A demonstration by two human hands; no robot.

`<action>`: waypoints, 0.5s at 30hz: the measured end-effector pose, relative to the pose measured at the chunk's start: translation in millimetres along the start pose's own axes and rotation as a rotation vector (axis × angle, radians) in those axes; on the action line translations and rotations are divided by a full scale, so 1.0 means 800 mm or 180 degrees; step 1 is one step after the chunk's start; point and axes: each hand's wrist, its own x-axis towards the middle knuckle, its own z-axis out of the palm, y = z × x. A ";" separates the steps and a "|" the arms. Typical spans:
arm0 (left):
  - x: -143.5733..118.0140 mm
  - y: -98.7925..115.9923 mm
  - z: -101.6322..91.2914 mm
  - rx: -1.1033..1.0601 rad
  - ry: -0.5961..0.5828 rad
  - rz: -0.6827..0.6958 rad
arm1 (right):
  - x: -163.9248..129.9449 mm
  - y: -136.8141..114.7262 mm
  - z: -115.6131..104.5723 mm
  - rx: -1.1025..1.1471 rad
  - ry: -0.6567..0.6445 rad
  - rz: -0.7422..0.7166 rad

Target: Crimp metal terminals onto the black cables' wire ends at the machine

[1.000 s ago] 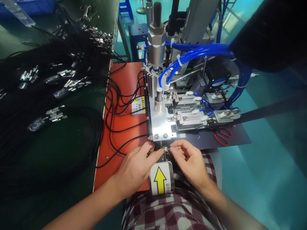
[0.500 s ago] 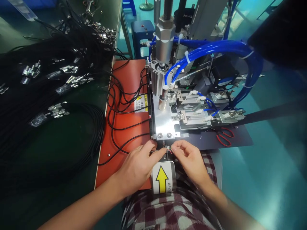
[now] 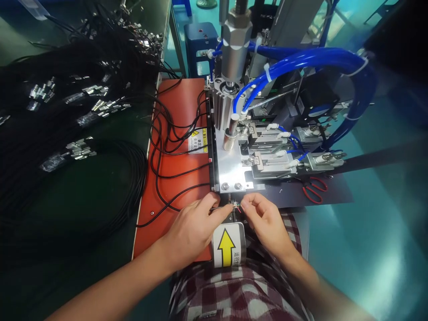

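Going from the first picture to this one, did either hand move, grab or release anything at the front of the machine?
Hardly. The left hand and right hand stay pinched on the cable end with its small coloured wires, just below the metal plate; nothing was let go or picked up. The view has drifted, so everything sits slightly elsewhere in the picture. The red scissors and cable bundles lie as before.

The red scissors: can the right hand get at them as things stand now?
Probably yes. The scissors lie in the open on the dark mat, with nothing between them and the right hand. But its fingers pinch the small wires and would have to let go first.
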 end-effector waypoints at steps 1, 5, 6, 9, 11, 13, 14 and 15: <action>0.000 0.000 0.000 -0.0010 0.0012 0.0004 | 0.000 0.000 0.000 -0.0046 -0.0010 0.0018; 0.000 -0.001 0.001 0.0000 0.0047 0.0012 | 0.000 0.002 0.002 -0.0461 0.0160 -0.0150; 0.000 -0.001 0.001 0.0012 0.0048 0.0015 | 0.000 0.003 0.001 -0.0622 0.0253 -0.0233; -0.002 -0.001 0.001 0.0032 0.0030 0.0008 | -0.003 0.005 0.001 -0.0946 0.0469 -0.0376; -0.003 0.000 0.001 0.0038 0.0007 0.0008 | -0.006 0.006 0.000 -0.0874 0.0443 -0.0351; -0.002 0.001 0.001 0.0056 -0.0003 0.0004 | -0.008 0.006 -0.001 -0.0698 0.0388 -0.0307; -0.002 0.001 0.001 0.0065 -0.0004 0.0001 | -0.009 0.006 -0.001 -0.0641 0.0386 -0.0301; -0.002 0.001 0.001 0.0069 -0.0001 -0.0005 | -0.009 0.005 -0.001 -0.0627 0.0412 -0.0318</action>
